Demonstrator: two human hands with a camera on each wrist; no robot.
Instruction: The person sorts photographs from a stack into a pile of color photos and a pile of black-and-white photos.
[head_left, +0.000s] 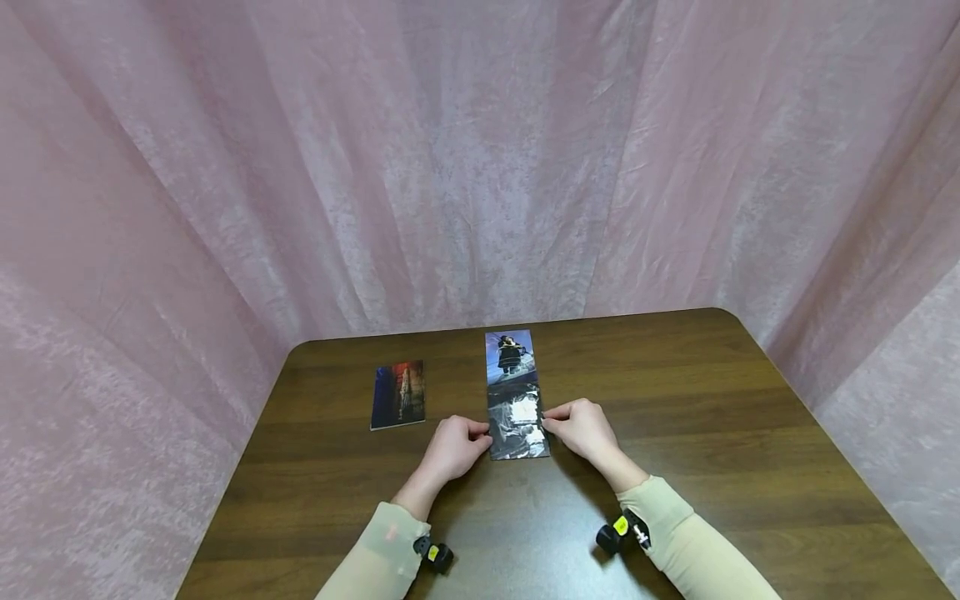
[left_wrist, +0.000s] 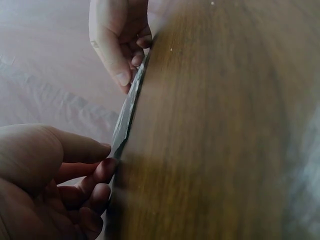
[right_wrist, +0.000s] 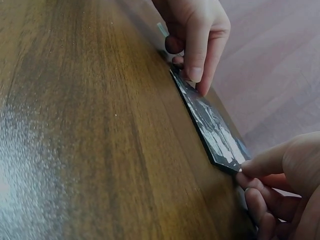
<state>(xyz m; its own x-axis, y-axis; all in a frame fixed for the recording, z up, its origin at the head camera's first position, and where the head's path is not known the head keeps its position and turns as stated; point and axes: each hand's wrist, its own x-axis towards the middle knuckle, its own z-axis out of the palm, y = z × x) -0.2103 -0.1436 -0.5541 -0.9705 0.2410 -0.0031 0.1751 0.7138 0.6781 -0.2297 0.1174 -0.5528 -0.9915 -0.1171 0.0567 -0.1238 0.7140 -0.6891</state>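
Note:
On the wooden table lies a tall, narrow picture card (head_left: 517,427). Its lower half is dark and glossy with bright glare; the upper half (head_left: 510,357) shows a dark-clothed figure against a violet-blue sky. My left hand (head_left: 454,448) pinches the left edge of the lower half between thumb and fingers. Opposite, the right hand (head_left: 587,429) pinches the right edge. In the right wrist view the glossy card (right_wrist: 212,125) has a dark, slightly thick edge, with the right thumb and fingers at its near corner. From the left wrist the card (left_wrist: 131,107) appears nearly edge-on.
Left of the hands lies a smaller booklet-like thing (head_left: 400,395) with a dark blue and red picture and a pale lower edge. The brown table (head_left: 675,367) has rounded far corners. Pink curtains (head_left: 480,167) hang behind it and along both sides.

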